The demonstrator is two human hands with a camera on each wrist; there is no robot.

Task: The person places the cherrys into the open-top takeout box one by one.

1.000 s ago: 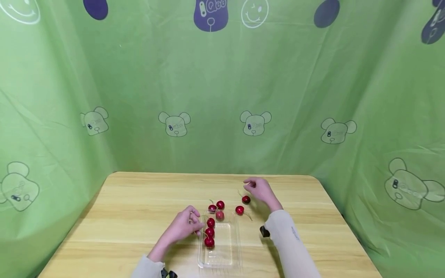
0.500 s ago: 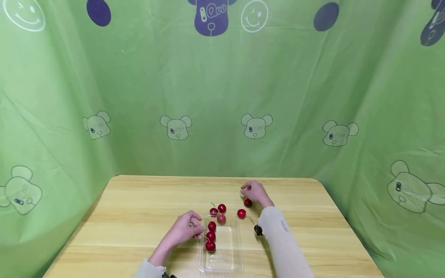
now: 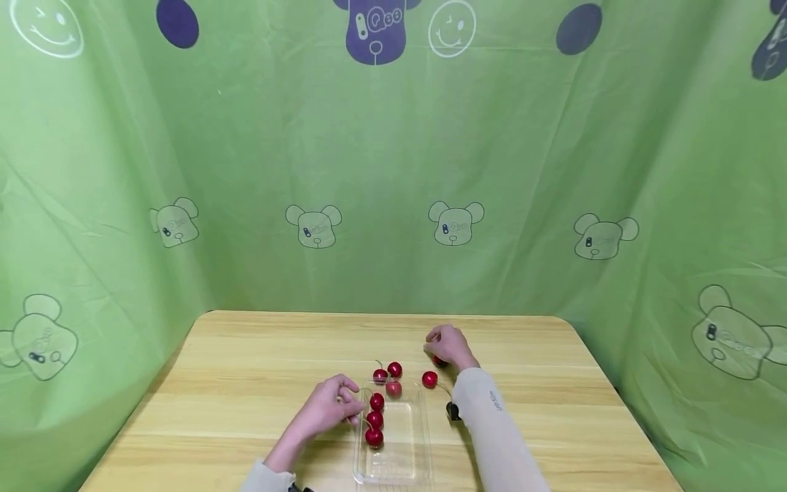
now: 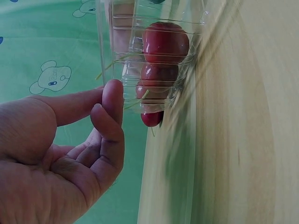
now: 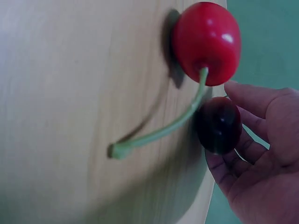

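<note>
a dark cherry [image 5: 218,125] on the wooden table [image 3: 246,369] is cupped by the curled fingers of the right hand [image 3: 451,344], just beside a brighter cherry [image 5: 208,41]. the clear plastic tray [image 3: 393,444], with three cherries inside, is touched at its left wall by the loosely bent fingers of the left hand [image 3: 328,404].

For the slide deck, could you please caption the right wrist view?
Right hand closing on a dark cherry beside a bright stemmed cherry on the wooden table.
</note>
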